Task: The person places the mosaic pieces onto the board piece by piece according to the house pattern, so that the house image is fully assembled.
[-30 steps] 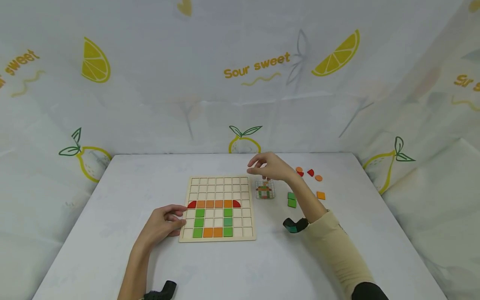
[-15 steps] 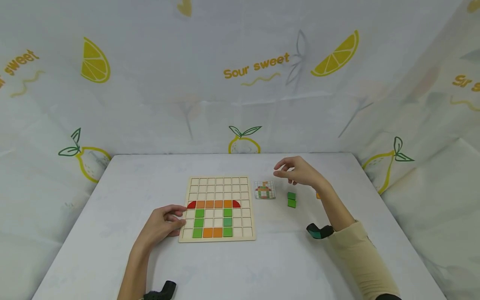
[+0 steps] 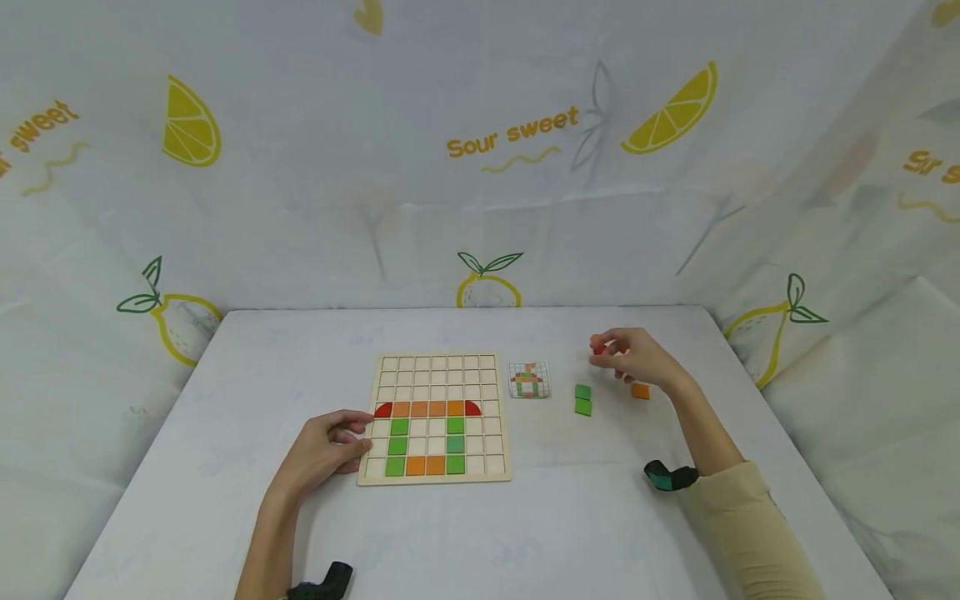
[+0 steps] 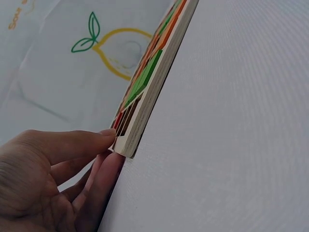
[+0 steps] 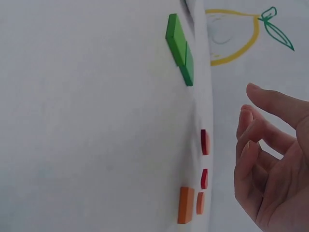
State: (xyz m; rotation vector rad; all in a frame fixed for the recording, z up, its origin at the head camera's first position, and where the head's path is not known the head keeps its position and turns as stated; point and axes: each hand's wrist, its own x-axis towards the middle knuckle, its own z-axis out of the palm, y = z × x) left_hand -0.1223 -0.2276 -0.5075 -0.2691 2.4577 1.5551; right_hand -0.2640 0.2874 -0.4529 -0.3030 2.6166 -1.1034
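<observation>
My left hand (image 3: 322, 442) holds the left edge of a wooden grid board (image 3: 506, 433), its thumb and fingertips at the rim in the left wrist view. Green, orange and red tiles lie in the board's cells, the red quarter-round ones at both ends of an orange row. Over loose pieces at the back right hovers my right hand (image 3: 637, 357). Its thumb and fingers are parted and hold nothing in the right wrist view. Below them lie two red pieces (image 5: 205, 142) and an orange round one (image 5: 200, 203). From the head, this hand partly covers those pieces.
Right of the board lies a pattern card (image 3: 529, 381) with a coloured grid picture. Two green square tiles (image 3: 583, 407) sit between the card and an orange square tile (image 3: 641, 392). A lemon-print cloth (image 3: 390, 217) hangs behind the white table (image 3: 465, 542).
My right hand has moved right from above the card to the loose red and orange pieces, coming lower. My left hand and the board have stayed in place.
</observation>
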